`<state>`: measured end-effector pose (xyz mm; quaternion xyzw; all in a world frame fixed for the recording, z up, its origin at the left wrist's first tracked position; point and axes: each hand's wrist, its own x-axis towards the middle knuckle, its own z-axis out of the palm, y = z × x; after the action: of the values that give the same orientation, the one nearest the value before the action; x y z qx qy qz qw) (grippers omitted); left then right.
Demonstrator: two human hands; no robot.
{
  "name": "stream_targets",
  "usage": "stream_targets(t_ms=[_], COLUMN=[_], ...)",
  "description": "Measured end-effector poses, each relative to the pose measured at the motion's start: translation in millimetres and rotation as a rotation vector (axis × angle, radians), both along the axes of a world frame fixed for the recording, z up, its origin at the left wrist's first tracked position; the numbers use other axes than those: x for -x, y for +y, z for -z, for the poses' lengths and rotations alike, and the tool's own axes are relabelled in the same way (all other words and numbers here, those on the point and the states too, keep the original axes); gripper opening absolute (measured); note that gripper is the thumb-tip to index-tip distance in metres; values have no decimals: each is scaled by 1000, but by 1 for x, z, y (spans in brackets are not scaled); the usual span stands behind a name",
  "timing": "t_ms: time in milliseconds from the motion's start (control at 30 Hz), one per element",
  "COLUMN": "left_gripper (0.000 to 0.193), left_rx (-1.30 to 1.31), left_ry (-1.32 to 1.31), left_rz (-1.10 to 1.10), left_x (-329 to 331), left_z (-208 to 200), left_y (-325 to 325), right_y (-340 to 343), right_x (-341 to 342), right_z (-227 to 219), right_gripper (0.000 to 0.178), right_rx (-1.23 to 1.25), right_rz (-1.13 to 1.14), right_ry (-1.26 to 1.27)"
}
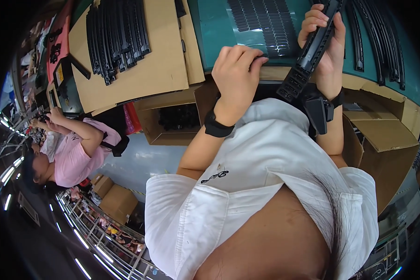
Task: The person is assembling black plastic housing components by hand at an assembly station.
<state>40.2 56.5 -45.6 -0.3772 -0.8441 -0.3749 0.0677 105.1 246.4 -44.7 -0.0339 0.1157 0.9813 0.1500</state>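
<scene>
My right hand [329,51] is wrapped round a long black plastic strip-like part [311,55], tilted so that its slotted end points down toward my body. To its left, my left hand [235,74] is closed in a pinch. A small dark piece shows at its fingertips, too little of it to name. Just beyond that hand, rows of small flat black pieces [261,23] lie on a clear sheet on the green tabletop [214,28]. Several more long black strips [382,42] lie to the right of my right hand.
More black strips [119,37] lie on a cardboard sheet [165,70] at the left. Below the table edge stand an open carton [149,128] holding dark parts and another carton [387,135] at the right. A co-worker in pink [81,149] works further left.
</scene>
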Motion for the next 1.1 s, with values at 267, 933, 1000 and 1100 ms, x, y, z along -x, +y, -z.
stream_targets(t_ms=[267,933,1000,1100], left_gripper=[14,18,19,22], left_rx=[11,-186,-190,-236], left_ry=[-7,49,60,92], left_rz=[-45,362,366,415], left_x=[-5,4,6,10], left_z=[4,-97,-95,-88], left_y=[6,7,7,6], right_y=[6,-4,-6,-5], right_x=[5,0,-1,1], right_z=[7,-43,-46,-49], right_gripper=[23,18,17,17], right_rx=[-29,-143,-193,-200], right_rz=[-41,-92,-69,-74], right_ry=[-199,-282,-318,-314])
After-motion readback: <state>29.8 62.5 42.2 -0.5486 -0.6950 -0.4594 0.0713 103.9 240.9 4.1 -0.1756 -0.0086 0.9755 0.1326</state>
